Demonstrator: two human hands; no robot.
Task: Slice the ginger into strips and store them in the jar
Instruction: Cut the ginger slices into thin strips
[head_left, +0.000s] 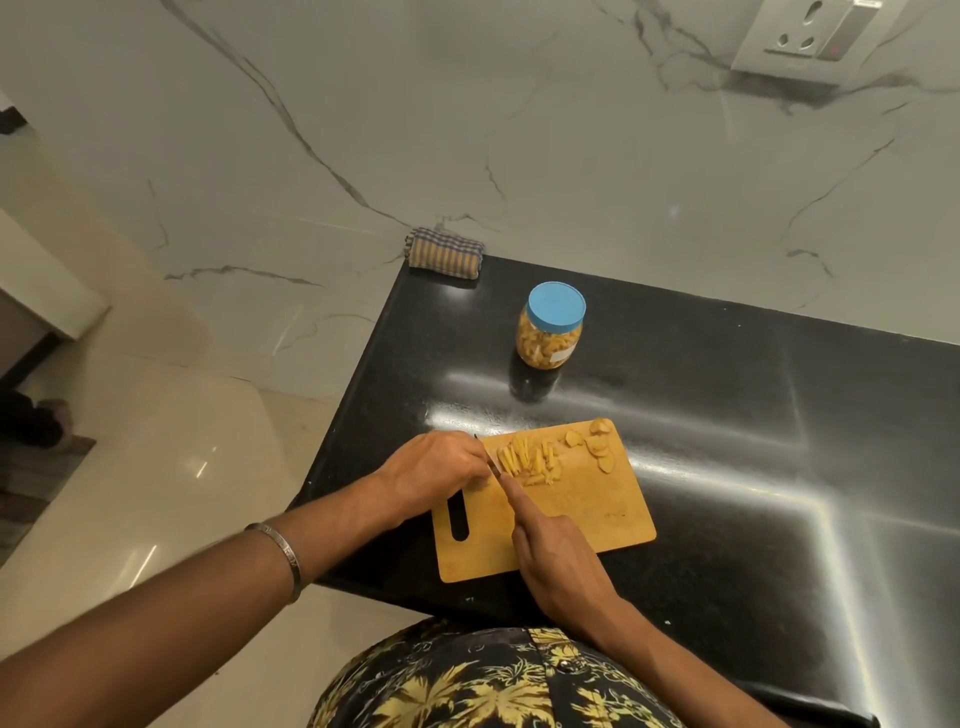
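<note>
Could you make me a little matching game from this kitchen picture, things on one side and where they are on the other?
Things:
1. jar
2. cloth
3. strips
4. slices

Places:
A. far right corner of the board
B. back corner of the counter
C. beside the knife
D. standing behind the board

Pairs: 1-D, 2-B, 3-C, 4-A
</note>
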